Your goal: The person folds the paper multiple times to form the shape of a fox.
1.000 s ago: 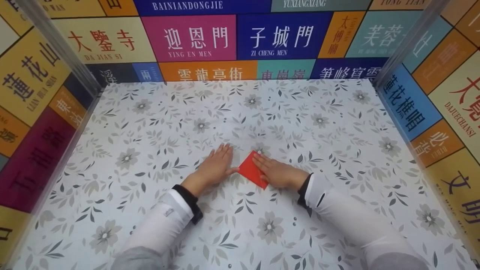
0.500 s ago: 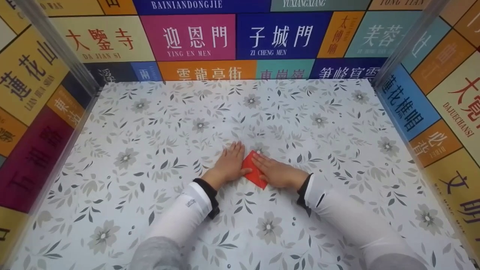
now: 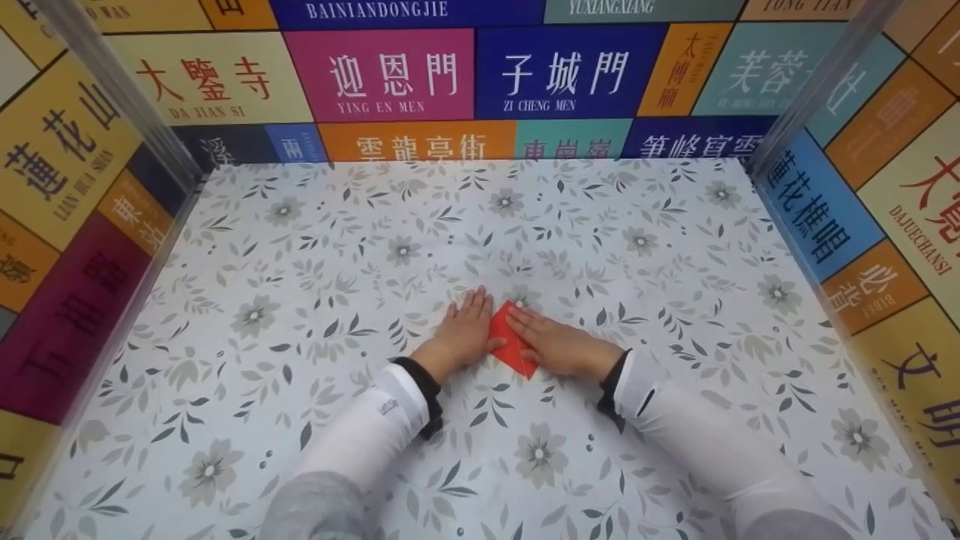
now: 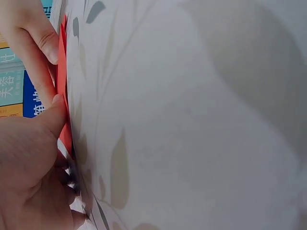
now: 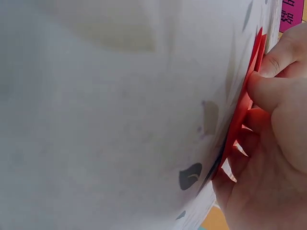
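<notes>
The red paper (image 3: pixel 511 341) lies flat on the flowered counter (image 3: pixel 300 300), wedged between the two hands: the left hand (image 3: pixel 466 327) lies flat over its left part with fingers straight and thumb (image 4: pixel 53 115) pressing the edge, while the right hand (image 3: pixel 555 343) lies flat over its right part, fingers extended and pressing down. The paper is a small bright red piece, folded, with a pointed corner showing at the top and another at the bottom between the hands.
</notes>
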### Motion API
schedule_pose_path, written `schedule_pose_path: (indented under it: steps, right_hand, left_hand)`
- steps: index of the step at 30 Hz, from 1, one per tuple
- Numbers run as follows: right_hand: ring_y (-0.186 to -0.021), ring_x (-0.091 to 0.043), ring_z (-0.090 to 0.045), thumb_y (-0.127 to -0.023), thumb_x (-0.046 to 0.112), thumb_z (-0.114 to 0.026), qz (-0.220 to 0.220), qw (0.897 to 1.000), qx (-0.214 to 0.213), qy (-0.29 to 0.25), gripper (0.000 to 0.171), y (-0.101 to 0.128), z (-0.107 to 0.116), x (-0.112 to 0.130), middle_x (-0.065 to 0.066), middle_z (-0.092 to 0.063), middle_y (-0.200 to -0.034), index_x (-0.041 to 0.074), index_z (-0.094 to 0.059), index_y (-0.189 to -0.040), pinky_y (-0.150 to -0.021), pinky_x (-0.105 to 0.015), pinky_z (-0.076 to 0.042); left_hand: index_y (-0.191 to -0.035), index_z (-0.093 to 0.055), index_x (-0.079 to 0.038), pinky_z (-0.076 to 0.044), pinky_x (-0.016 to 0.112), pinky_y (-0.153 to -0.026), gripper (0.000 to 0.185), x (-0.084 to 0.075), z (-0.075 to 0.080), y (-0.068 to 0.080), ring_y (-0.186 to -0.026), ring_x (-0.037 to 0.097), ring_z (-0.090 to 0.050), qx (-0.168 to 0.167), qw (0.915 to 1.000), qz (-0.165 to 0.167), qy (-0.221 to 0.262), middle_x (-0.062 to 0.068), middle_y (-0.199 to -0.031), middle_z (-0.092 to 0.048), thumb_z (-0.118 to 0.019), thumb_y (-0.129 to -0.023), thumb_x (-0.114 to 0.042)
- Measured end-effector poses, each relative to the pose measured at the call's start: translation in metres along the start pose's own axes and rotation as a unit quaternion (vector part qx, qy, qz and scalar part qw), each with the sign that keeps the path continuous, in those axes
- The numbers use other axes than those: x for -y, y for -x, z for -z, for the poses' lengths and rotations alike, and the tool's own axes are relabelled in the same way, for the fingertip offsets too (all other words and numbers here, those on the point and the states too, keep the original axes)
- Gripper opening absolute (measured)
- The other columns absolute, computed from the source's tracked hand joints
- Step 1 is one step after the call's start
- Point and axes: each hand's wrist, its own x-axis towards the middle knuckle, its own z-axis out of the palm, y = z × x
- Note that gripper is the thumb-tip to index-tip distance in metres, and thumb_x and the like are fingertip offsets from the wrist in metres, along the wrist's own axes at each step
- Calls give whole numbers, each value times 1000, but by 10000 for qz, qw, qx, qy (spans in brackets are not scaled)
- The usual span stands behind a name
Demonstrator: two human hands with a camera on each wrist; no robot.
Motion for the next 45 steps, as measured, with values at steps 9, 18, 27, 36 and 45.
schedule_pose_path:
  steps: [9,18,27,36,45]
  right_hand:
    - [-148,-39,-10,-99,25,-54,90,9994,-304,-168,67,1,2,-1,-13,-16,-162,4,-21,-153,-119,-49,-18]
    - [-143,-35,-31,-95,23,-62,-281,9960,-837,-99,70,0,10,-3,-18,-27,-157,6,-27,-153,-114,-49,-31]
    - [-134,-39,-40,-91,27,-66,-829,9893,-1131,392,69,-4,8,-4,-24,-42,-146,-5,-38,-145,-112,-47,-35]
    - [-124,-38,-47,-89,22,-69,-943,9866,-1299,289,57,-7,9,3,-23,-50,-135,-4,-50,-137,-105,-47,-42]
    - [-119,-38,-50,-87,16,-71,-1107,9842,-1379,114,54,-10,9,6,-23,-52,-130,-6,-53,-133,-103,-46,-44]
  left_hand:
    - [-154,-16,0,-15,49,-120,79,-3,3,2,-150,31,-8,-25,9999,141,20,17,-162,-9,-48,-98,-47]
    - [-152,-23,2,-21,49,-119,80,-8,4,2,-149,32,-17,-268,9991,183,-280,18,-160,-19,-51,-96,-49]
    - [-147,-33,5,-28,43,-117,77,-9,2,4,-145,33,-27,-530,9976,104,-422,20,-156,-29,-54,-95,-48]
    - [-137,-51,3,-37,40,-112,65,-9,1,3,-138,34,-40,-911,9951,-75,-367,19,-147,-45,-61,-92,-43]
    - [-127,-59,-1,-47,39,-101,53,-10,-2,1,-123,30,-52,-1206,9923,-3,267,14,-136,-55,-70,-88,-35]
